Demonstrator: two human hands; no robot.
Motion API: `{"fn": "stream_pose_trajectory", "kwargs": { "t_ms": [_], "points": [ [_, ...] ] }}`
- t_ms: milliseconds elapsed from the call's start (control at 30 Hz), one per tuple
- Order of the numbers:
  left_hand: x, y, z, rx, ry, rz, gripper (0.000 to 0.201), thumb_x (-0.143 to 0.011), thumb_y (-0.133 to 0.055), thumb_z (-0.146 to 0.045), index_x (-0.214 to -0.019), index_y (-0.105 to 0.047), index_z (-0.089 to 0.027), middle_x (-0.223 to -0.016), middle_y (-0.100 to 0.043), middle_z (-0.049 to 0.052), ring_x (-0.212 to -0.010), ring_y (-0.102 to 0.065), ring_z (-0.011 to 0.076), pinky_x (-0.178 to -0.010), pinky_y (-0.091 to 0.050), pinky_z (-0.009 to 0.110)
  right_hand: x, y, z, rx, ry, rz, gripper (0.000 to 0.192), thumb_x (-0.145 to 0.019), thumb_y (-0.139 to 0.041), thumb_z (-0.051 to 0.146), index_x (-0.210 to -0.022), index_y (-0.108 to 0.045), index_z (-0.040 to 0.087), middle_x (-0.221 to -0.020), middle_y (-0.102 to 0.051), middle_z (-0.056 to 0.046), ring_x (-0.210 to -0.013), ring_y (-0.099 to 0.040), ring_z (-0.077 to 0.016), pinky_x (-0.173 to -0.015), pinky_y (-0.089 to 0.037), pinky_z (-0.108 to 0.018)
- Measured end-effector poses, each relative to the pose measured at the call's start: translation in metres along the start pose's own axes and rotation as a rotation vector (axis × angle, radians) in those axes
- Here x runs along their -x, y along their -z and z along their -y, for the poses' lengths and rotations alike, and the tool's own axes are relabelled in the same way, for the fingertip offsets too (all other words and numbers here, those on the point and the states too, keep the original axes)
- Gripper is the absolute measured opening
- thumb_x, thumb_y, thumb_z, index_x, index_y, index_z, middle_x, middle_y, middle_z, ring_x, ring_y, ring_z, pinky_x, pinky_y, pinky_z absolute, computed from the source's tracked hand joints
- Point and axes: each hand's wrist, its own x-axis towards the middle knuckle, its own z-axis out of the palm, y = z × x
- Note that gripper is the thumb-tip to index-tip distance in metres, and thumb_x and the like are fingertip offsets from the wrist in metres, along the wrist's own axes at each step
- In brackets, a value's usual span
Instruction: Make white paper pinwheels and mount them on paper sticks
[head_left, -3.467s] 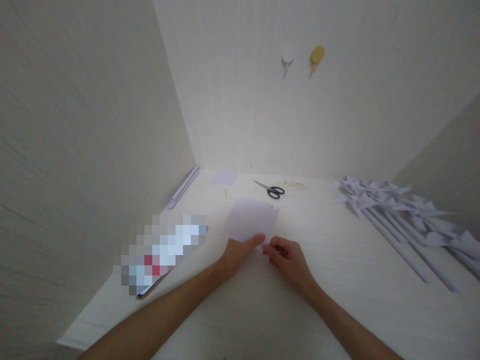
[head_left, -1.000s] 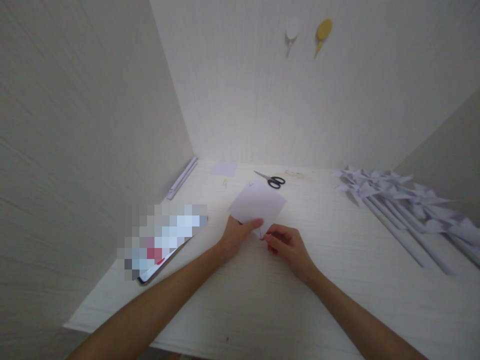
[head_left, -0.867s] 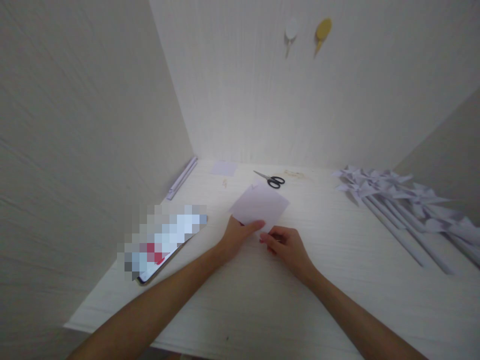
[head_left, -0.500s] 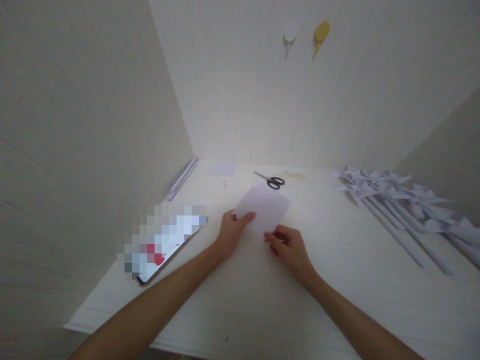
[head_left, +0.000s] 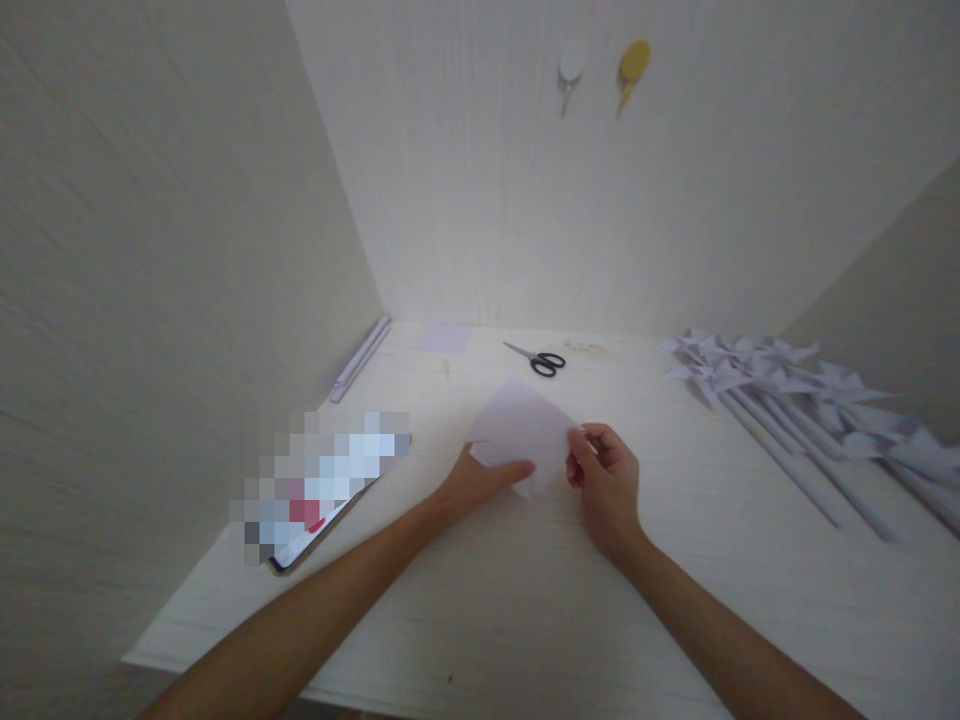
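Note:
A pale, roughly square sheet of paper [head_left: 521,425] is held between my two hands above the white table, one corner pointing away from me. My left hand [head_left: 480,483] grips its near left part, with the thumb on top and the other fingers hidden underneath. At the sheet's right corner, my right hand [head_left: 606,480] pinches the edge between thumb and fingers. A slit shows in the paper near my left hand. Just beyond the sheet lie scissors [head_left: 541,360] with black handles.
Several paper pinwheels [head_left: 750,370] on rolled paper sticks lie at the right. A phone [head_left: 337,500], partly pixelated, lies at the left. Paper rolls [head_left: 360,360] and another paper square [head_left: 444,338] sit at the back left. Two hooks [head_left: 634,65] hang on the back wall.
My right hand has moved from the sheet's near corner up to its right corner and now pinches it. The sheet has shifted slightly toward me, away from the scissors.

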Motion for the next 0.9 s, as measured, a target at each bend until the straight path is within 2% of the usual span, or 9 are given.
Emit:
{"fn": "stream_pose_trajectory", "kwargs": {
  "t_ms": [67, 167, 233, 300, 600, 733, 900],
  "points": [
    [0.0025, -0.0013, -0.0033, -0.015, 0.009, -0.03, 0.03, -0.055, -0.068, -0.023, -0.084, -0.063, -0.014, -0.088, -0.066, 0.007, -0.081, -0.06, 0.0188, -0.076, -0.047, 0.031, 0.0012, -0.0015, -0.001, 0.01, -0.02, 0.057, 0.022, -0.07, -0.057, 0.037, -0.069, -0.045, 0.019, -0.044, -0.041, 0.009, -0.036, -0.035, -0.0054, -0.034, -0.026, -0.017],
    [0.001, -0.0017, -0.0038, 0.023, -0.023, -0.104, 0.029, -0.055, -0.067, -0.023, -0.083, -0.063, -0.015, -0.087, -0.066, 0.006, -0.08, -0.06, 0.0188, -0.076, -0.046, 0.033, 0.0025, -0.0024, -0.0026, 0.131, -0.063, 0.24, 0.027, -0.072, -0.053, 0.041, -0.061, -0.046, 0.017, -0.045, -0.042, 0.007, -0.038, -0.037, -0.0056, -0.037, -0.027, -0.018],
    [-0.0014, -0.0012, -0.0026, 0.056, -0.05, -0.101, 0.025, -0.056, -0.067, -0.024, -0.079, -0.063, -0.014, -0.086, -0.066, 0.007, -0.079, -0.06, 0.0183, -0.077, -0.046, 0.032, 0.0027, -0.0018, -0.0034, 0.254, -0.07, 0.363, 0.033, -0.075, -0.048, 0.043, -0.056, -0.048, 0.016, -0.044, -0.042, 0.005, -0.039, -0.037, -0.0061, -0.039, -0.028, -0.02],
    [-0.0029, -0.0008, -0.0018, 0.078, -0.06, -0.076, 0.019, -0.058, -0.065, -0.025, -0.072, -0.063, -0.012, -0.083, -0.066, 0.007, -0.077, -0.06, 0.0181, -0.076, -0.045, 0.032, 0.0022, -0.0009, -0.0038, 0.342, -0.056, 0.427, 0.038, -0.078, -0.043, 0.044, -0.054, -0.05, 0.015, -0.045, -0.042, 0.003, -0.041, -0.037, -0.0066, -0.04, -0.027, -0.02],
    [-0.001, -0.0016, -0.0043, 0.123, -0.044, -0.085, 0.016, -0.057, -0.065, -0.025, -0.065, -0.063, -0.012, -0.078, -0.066, 0.007, -0.072, -0.059, 0.0172, -0.073, -0.045, 0.031, 0.0005, -0.0023, -0.0007, 0.4, -0.077, 0.483, 0.031, -0.075, -0.046, 0.039, -0.056, -0.052, 0.015, -0.045, -0.04, 0.005, -0.042, -0.035, -0.0068, -0.041, -0.025, -0.02],
    [-0.0018, -0.002, -0.0037, 0.108, -0.04, -0.145, 0.02, -0.055, -0.066, -0.024, -0.071, -0.063, -0.013, -0.082, -0.066, 0.006, -0.075, -0.059, 0.0172, -0.075, -0.045, 0.031, 0.0009, -0.0019, 0.0011, 0.389, -0.066, 0.489, 0.029, -0.073, -0.048, 0.038, -0.055, -0.051, 0.015, -0.044, -0.039, 0.005, -0.042, -0.035, -0.0066, -0.041, -0.025, -0.02],
    [-0.0041, -0.0004, -0.0008, 0.116, -0.02, -0.202, 0.025, -0.055, -0.068, -0.025, -0.077, -0.063, -0.014, -0.086, -0.065, 0.006, -0.078, -0.059, 0.0184, -0.077, -0.044, 0.033, 0.001, -0.0017, 0.002, 0.366, -0.078, 0.557, 0.024, -0.07, -0.052, 0.035, -0.058, -0.05, 0.016, -0.047, -0.042, 0.005, -0.042, -0.036, -0.0061, -0.042, -0.026, -0.02]
  ]
}}
